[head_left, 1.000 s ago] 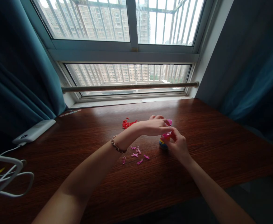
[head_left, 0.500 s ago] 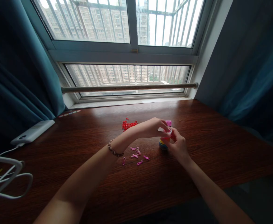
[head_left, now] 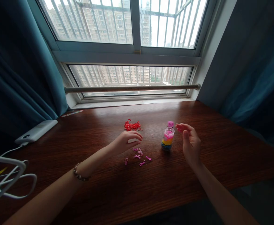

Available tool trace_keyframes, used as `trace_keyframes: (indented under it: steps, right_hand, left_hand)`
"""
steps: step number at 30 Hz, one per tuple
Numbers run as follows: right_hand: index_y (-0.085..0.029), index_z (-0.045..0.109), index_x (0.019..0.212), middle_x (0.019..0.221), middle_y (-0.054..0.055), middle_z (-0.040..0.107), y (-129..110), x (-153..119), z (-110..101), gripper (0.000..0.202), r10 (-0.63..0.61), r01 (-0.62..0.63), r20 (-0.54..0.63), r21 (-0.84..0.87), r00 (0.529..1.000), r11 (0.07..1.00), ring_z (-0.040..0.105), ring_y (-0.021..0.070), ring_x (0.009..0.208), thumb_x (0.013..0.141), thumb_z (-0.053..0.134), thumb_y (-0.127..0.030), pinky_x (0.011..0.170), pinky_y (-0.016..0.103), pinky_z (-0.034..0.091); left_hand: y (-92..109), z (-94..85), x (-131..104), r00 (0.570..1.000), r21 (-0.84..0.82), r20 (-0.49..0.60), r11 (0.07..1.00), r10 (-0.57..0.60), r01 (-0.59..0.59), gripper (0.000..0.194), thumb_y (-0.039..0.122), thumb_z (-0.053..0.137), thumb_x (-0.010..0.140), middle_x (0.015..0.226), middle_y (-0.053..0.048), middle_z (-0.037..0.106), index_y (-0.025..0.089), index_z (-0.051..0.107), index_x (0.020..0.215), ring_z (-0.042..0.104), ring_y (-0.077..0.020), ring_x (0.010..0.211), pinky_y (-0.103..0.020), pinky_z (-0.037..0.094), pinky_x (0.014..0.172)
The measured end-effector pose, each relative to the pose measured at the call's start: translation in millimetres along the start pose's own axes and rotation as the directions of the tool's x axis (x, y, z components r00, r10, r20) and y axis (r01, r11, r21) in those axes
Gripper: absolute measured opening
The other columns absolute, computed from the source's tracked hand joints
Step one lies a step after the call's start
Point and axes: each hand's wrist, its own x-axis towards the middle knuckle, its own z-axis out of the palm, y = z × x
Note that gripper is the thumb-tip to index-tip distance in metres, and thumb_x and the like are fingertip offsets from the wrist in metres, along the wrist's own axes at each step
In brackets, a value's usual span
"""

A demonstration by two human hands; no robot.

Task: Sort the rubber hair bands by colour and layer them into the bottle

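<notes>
A small clear jar (head_left: 168,139) stands upright on the table, its mouth uncovered, with pink, yellow and dark blue layers inside. Just right of it hovers my right hand (head_left: 191,143), fingers apart and holding nothing, not touching the jar. My left hand (head_left: 127,142) is over the table to the jar's left, thumb and fingers parted with nothing between them. Below its fingertips lie several pink looped bands (head_left: 137,156). Beyond it sits a pile of small red pieces (head_left: 132,126). Behind the jar is a pink object (head_left: 170,123), perhaps its lid.
A tiny pale ring (head_left: 152,136) lies between the red pile and the jar. At the far left are a white power bank (head_left: 36,131) and looped white cables (head_left: 17,175). The window bar (head_left: 132,88) crosses behind the dark wooden table (head_left: 99,125).
Both hands have come away from the jar: the left moved left toward the pink bands, the right drew off to the right. The jar now stands free on the table.
</notes>
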Motion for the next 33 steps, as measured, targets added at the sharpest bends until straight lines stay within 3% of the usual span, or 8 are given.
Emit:
trace_keyframes:
  steps: [2,6,11,15,26,33]
  right_hand:
    - [-0.017,0.052,0.103,0.102,0.010,0.063,-14.1,9.4,-2.3,0.029,-0.038,0.038,0.029,0.022,0.999,0.999,0.061,0.0187,0.092,0.088,0.037,-0.038,0.085,0.035,0.047]
    - [-0.018,0.054,0.101,0.095,0.009,0.066,-35.3,31.4,-0.9,0.030,0.014,-0.016,0.249,0.006,0.968,1.000,0.063,0.0181,0.087,0.088,0.038,-0.039,0.076,0.033,0.051]
    - [-0.018,0.052,0.106,0.080,0.005,0.068,-44.1,46.4,3.6,0.031,0.063,0.030,0.431,-0.205,0.900,0.978,0.065,0.0169,0.076,0.088,0.040,-0.039,0.073,0.031,0.050]
    - [-0.018,0.050,0.110,0.077,0.004,0.068,-46.0,45.2,3.4,0.031,0.053,0.080,0.457,-0.267,0.888,0.960,0.065,0.0164,0.074,0.088,0.039,-0.038,0.073,0.030,0.050]
    - [-0.017,0.050,0.110,0.083,0.006,0.066,-53.3,44.1,4.5,0.032,0.048,0.058,0.451,-0.218,0.891,0.974,0.065,0.0160,0.070,0.088,0.040,-0.038,0.064,0.029,0.054]
    - [-0.016,0.052,0.107,0.081,0.005,0.066,-57.4,50.2,-0.3,0.027,-0.007,0.176,0.470,-0.316,0.883,0.932,0.065,0.0152,0.069,0.088,0.042,-0.032,0.064,0.028,0.054]
  left_hand:
    - [-10.7,0.9,-21.1,0.998,0.004,-0.033,0.999,-0.050,0.050,0.021,0.029,0.052,0.082,0.096,-0.010,0.064,0.015,0.066,0.088,0.059,-0.0167,0.087,-0.027,0.047,0.079]
    - [-31.9,8.8,-53.7,0.983,0.018,-0.160,0.996,-0.086,0.090,0.021,0.026,0.049,0.083,0.096,-0.010,0.063,0.015,0.066,0.087,0.058,-0.0169,0.089,-0.028,0.047,0.080]
    - [-47.8,16.2,-65.5,0.961,0.021,-0.262,0.995,-0.085,0.094,0.016,0.022,0.051,0.082,0.093,-0.008,0.064,0.015,0.066,0.085,0.058,-0.0171,0.090,-0.029,0.048,0.082]
    - [-46.2,16.2,-64.4,0.958,0.017,-0.275,0.996,-0.079,0.087,0.015,0.022,0.052,0.082,0.092,-0.008,0.064,0.015,0.066,0.085,0.058,-0.0169,0.089,-0.029,0.048,0.081]
    - [-46.2,20.6,-66.6,0.967,0.033,-0.242,0.995,-0.080,0.090,0.017,0.023,0.053,0.082,0.091,-0.007,0.065,0.016,0.066,0.089,0.058,-0.0163,0.088,-0.028,0.048,0.080]
    - [-47.0,21.2,-66.3,0.968,0.041,-0.239,0.995,-0.074,0.087,0.017,0.024,0.053,0.082,0.090,-0.007,0.065,0.016,0.066,0.089,0.058,-0.0163,0.087,-0.029,0.048,0.079]
